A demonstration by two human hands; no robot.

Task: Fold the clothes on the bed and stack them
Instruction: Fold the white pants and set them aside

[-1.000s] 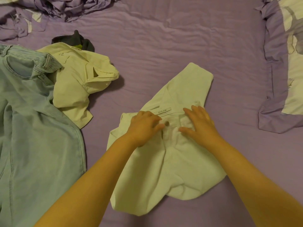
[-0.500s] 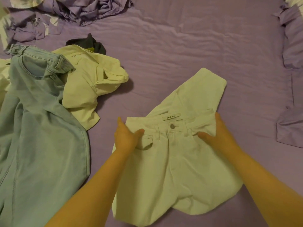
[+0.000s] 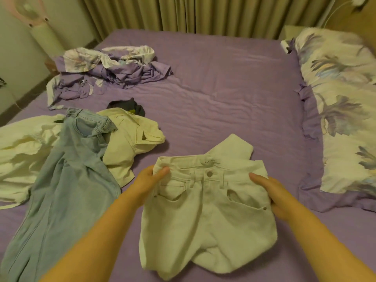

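White trousers (image 3: 209, 216) lie folded on the purple bed (image 3: 213, 98) in front of me, waistband up, one leg end poking out behind. My left hand (image 3: 148, 180) pinches the left end of the waistband, thumb on top. My right hand (image 3: 272, 194) grips the right side of the waist by the pocket. Light blue jeans (image 3: 61, 180) lie spread at the left. A pale yellow garment (image 3: 130, 143) sits crumpled beside them, with a dark item (image 3: 130, 106) behind it. Another cream garment (image 3: 22, 147) lies at the far left.
A crumpled purple and floral sheet (image 3: 105, 68) lies at the far left of the bed. A floral pillow (image 3: 341, 110) lines the right side. Curtains (image 3: 203, 13) hang behind the bed, and a white fan (image 3: 36, 21) stands at the back left.
Both hands slid from the middle of the waistband out to its two ends and took hold. The trousers now lie straighter. My head has lifted, showing the far bed and curtains.
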